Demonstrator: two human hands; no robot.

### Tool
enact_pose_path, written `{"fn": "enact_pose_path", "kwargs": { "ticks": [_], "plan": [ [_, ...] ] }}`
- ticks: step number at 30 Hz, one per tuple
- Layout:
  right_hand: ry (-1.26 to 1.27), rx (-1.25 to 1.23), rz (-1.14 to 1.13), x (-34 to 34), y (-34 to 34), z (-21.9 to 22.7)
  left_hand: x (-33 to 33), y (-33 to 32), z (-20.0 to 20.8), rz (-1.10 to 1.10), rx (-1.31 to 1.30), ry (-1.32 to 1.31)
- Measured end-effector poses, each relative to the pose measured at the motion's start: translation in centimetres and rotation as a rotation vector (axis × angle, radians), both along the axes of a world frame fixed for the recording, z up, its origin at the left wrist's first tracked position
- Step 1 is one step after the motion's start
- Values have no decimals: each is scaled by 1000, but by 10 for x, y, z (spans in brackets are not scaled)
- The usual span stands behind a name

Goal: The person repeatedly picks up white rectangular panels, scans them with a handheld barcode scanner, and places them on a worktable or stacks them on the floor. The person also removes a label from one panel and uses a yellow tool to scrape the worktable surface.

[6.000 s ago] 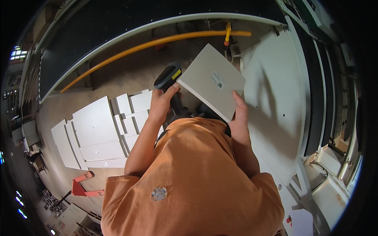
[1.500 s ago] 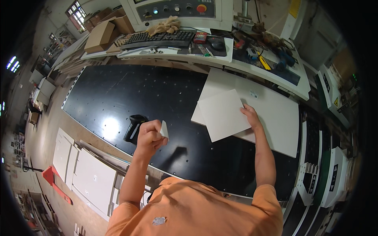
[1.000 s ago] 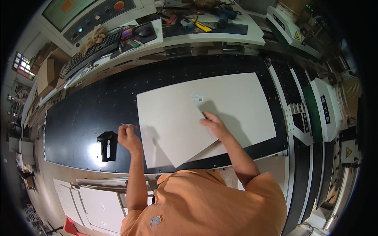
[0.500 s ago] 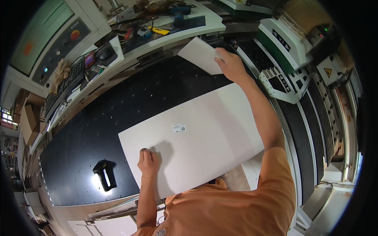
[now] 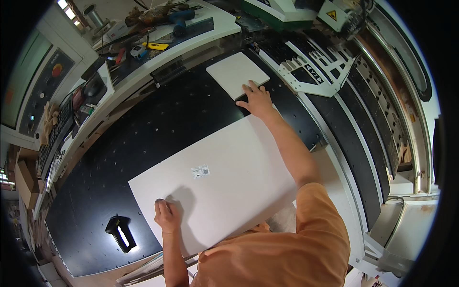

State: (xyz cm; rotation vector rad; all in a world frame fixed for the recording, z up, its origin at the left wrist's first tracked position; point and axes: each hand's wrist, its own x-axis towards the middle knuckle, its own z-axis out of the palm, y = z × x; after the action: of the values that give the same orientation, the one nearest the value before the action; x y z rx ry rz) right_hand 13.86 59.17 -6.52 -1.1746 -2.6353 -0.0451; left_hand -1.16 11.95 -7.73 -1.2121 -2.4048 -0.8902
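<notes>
A large white panel [image 5: 220,201] with a small printed label [image 5: 200,171] lies on the black table [image 5: 105,172], its near edge close to my body. Above its left part is my left hand [image 5: 167,216], curled closed and throwing a shadow on the board; whatever the fingers may hold is hidden. My right hand [image 5: 256,99] reaches across to a smaller white panel [image 5: 237,72], which lies flat at the table's far side. Its fingers are spread open over that panel's near right edge, touching it.
A black handheld scanner [image 5: 120,233] lies on the table at left. Beyond the table, a bench holds a yellow utility knife [image 5: 156,46], a tape measure [image 5: 138,51] and a blue power tool [image 5: 179,21]. White machine parts [image 5: 318,79] flank the right side; a control panel [image 5: 43,95] stands far left.
The small panel, tilted up in my right hand before, is now down flat on the table, and the right fingers have spread. My left hand stays closed over the large panel.
</notes>
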Motion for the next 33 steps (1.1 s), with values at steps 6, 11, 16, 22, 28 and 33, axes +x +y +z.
{"fn": "enact_pose_path", "kwargs": {
  "ticks": [6, 11, 16, 22, 28, 33],
  "plan": [
    [93, -21, -194, -22, 15, -13, 5, 2, 0, 31, -4, -26],
    [206, 50, -286, -37, 58, -26, 5, 3, -2, 64, 11, -9],
    [228, 73, -338, -54, 113, -29, -7, 2, -2, 97, -72, 48],
    [283, 29, -360, -47, 162, -35, -22, 19, 0, 127, -68, 51],
    [307, 180, -227, -27, 172, -49, -28, 40, 5, 124, -76, -25],
    [378, 135, -214, -20, 171, -50, -23, 42, 8, 144, -88, -34]
  ]
}}
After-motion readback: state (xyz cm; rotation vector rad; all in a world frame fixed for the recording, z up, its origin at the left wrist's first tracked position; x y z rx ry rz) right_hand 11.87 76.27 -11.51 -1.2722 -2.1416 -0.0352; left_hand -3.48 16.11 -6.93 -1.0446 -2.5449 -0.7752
